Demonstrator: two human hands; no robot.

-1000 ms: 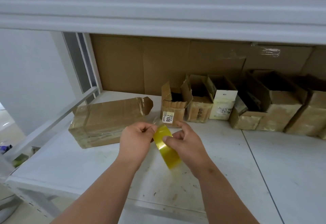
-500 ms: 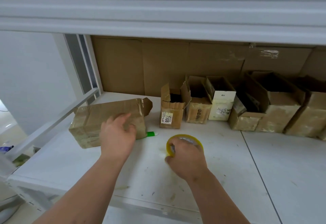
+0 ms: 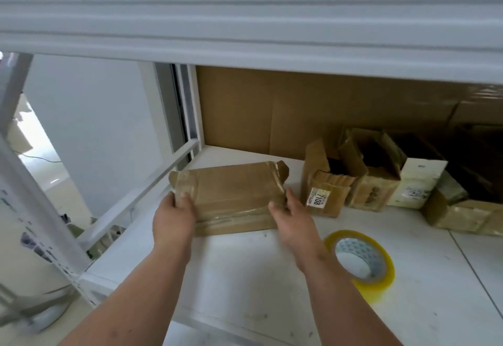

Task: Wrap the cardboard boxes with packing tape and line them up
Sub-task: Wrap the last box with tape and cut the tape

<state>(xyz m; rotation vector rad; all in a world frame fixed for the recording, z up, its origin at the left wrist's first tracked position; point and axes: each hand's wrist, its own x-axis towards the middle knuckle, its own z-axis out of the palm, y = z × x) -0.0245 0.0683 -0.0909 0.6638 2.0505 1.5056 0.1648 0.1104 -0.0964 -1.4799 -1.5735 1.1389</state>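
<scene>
On the white shelf [image 3: 245,277], under an upper shelf board:

Taped box: a flat, long cardboard box [image 3: 231,196], wrapped in clear tape, lies on the shelf near its left end, with a small flap sticking up at its far right corner.

Left hand [image 3: 172,217]: holds the box's left end, thumb curled over the top face and the other fingers round the near left corner.

Right hand [image 3: 292,217]: holds the box's right end, thumb on the near edge and fingers reaching up along the right side; how far they curl round it I cannot tell.

Tape roll [image 3: 359,260]: a yellowish roll of packing tape lies flat on the shelf, just right of the right forearm, touched by neither hand.

Row of boxes: small open-topped cardboard boxes stand side by side along the back, right of the taped box. The nearest, a box with a "7108" label [image 3: 324,190], stands just beside the right hand; next come a brown carton [image 3: 373,182] and a pale carton [image 3: 419,182].

Backing: a brown cardboard sheet [image 3: 272,111] stands behind the row.
</scene>
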